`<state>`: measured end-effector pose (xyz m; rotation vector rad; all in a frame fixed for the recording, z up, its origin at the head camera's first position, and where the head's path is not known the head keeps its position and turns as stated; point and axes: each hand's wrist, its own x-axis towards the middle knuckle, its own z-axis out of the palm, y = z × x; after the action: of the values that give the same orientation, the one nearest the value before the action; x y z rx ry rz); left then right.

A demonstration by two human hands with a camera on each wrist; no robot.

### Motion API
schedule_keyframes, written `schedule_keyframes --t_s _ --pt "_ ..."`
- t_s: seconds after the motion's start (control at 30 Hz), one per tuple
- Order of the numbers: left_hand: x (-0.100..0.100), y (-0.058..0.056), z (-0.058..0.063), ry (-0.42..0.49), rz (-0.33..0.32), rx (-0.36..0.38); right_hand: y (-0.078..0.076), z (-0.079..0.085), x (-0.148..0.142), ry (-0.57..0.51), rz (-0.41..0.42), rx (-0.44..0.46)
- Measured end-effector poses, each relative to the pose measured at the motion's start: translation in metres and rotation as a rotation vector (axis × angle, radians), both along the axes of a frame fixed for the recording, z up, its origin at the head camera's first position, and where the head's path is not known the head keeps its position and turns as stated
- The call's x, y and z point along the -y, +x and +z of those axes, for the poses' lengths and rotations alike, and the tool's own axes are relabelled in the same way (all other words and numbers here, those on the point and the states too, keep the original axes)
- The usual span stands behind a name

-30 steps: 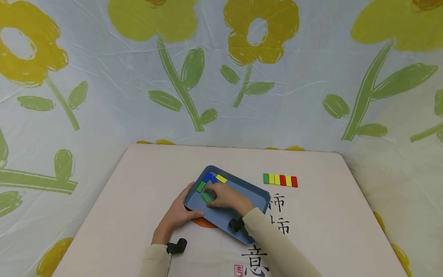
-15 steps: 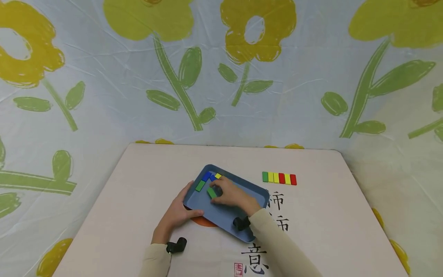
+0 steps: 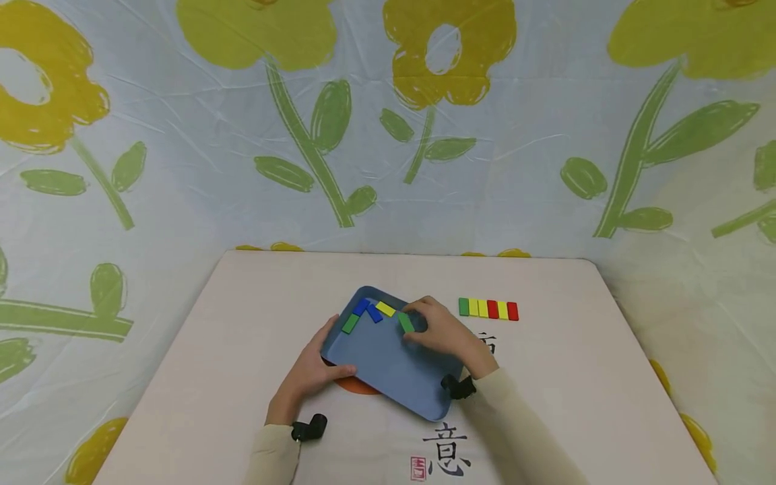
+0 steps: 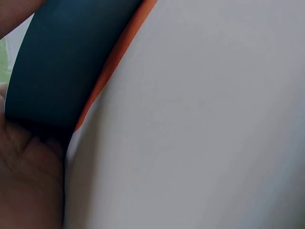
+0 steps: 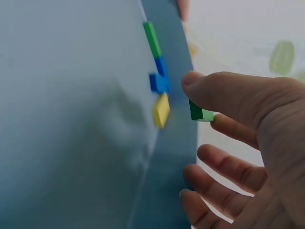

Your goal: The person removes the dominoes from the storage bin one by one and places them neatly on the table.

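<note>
My left hand [image 3: 310, 372] grips the near left corner of a blue tray [image 3: 388, 367], thumb at the rim. In the left wrist view the tray's dark wall [image 4: 57, 62] rises from the palm. Over the tray's far right side, my right hand [image 3: 445, 330] pinches a green block [image 3: 405, 322] between thumb and index finger; its other fingers spread apart in the right wrist view. Lying in the tray's far left corner are another green block [image 3: 350, 324], a blue block [image 3: 361, 307], a second, slanted blue block [image 3: 374, 314] and a yellow block [image 3: 385, 309].
Right of the tray, several blocks stand side by side in a row on the table, from a green one [image 3: 463, 307] through yellow ones to a red one [image 3: 512, 311]. Black characters [image 3: 447, 451] are printed on the table cover [image 3: 254, 296]. A flowered cloth [image 3: 515, 168] hangs behind.
My right hand has lifted the green block from the tray's left part and carried it rightward to the far right side. The left hand keeps its place on the tray.
</note>
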<state>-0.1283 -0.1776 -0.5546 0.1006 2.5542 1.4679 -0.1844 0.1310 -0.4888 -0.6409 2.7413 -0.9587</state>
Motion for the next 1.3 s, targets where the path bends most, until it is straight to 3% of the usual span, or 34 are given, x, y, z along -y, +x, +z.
schedule_keyframes --t_s 0.5,0.87,1.3 --pt "0.0 0.0 -0.001 -0.006 -0.003 0.005 0.007 0.006 -0.081 -0.036 -0.174 -0.005" --pt "-0.001 -0.001 0.0 -0.023 -0.001 -0.002 0.01 0.009 -0.128 0.03 -0.259 -0.029" --pt "-0.001 -0.001 -0.001 -0.011 -0.004 -0.011 0.002 -0.002 -0.172 0.118 -0.352 -0.015"
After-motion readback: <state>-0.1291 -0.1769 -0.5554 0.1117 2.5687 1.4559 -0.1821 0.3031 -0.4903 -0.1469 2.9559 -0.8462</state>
